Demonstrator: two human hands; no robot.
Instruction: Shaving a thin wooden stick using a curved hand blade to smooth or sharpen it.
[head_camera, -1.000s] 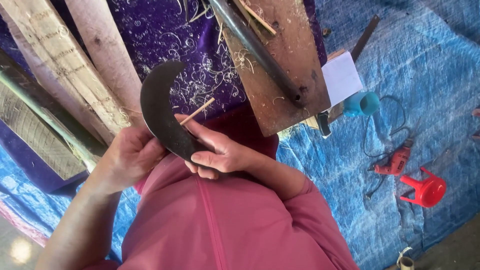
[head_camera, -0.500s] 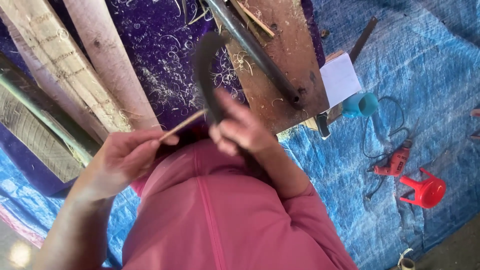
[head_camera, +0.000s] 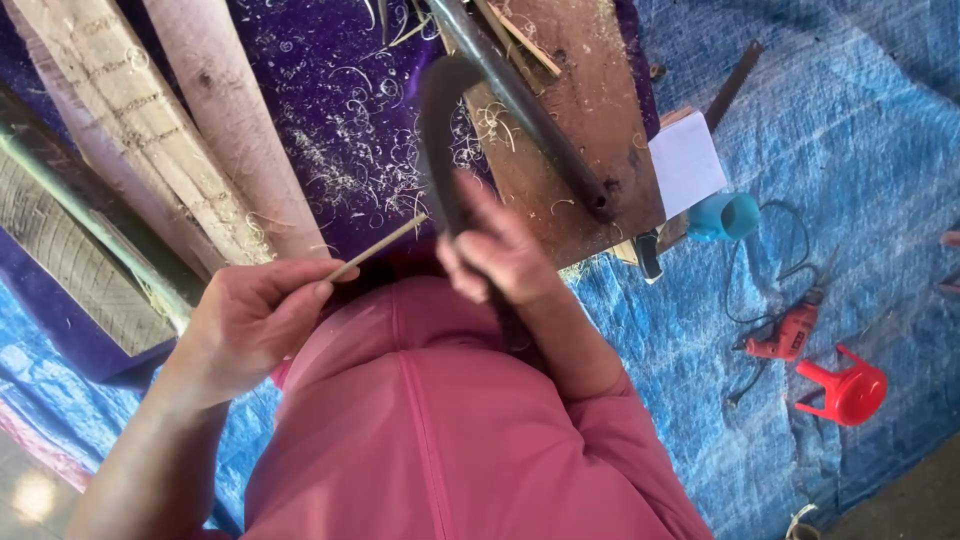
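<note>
My left hand (head_camera: 250, 320) pinches a thin bamboo stick (head_camera: 385, 245) that points up and to the right. My right hand (head_camera: 495, 250) grips a dark curved knife (head_camera: 440, 130), its blade edge-on and rising above the hand. The stick's tip lies close to the blade. Both hands are held above my lap, over pink clothing (head_camera: 440, 420). A purple cloth (head_camera: 330, 120) strewn with pale shavings lies beneath them.
Split bamboo lengths (head_camera: 140, 130) lean at the left. A wooden board (head_camera: 580, 130) with a dark metal pipe (head_camera: 530, 110) lies ahead. On the blue tarp (head_camera: 820, 180) are a blue cup (head_camera: 725, 215), a red drill (head_camera: 785, 335) and a small red stool (head_camera: 850, 385).
The knife has turned from broadside to edge-on and moved up and right with my right hand. My left hand has drawn the stick away to the left.
</note>
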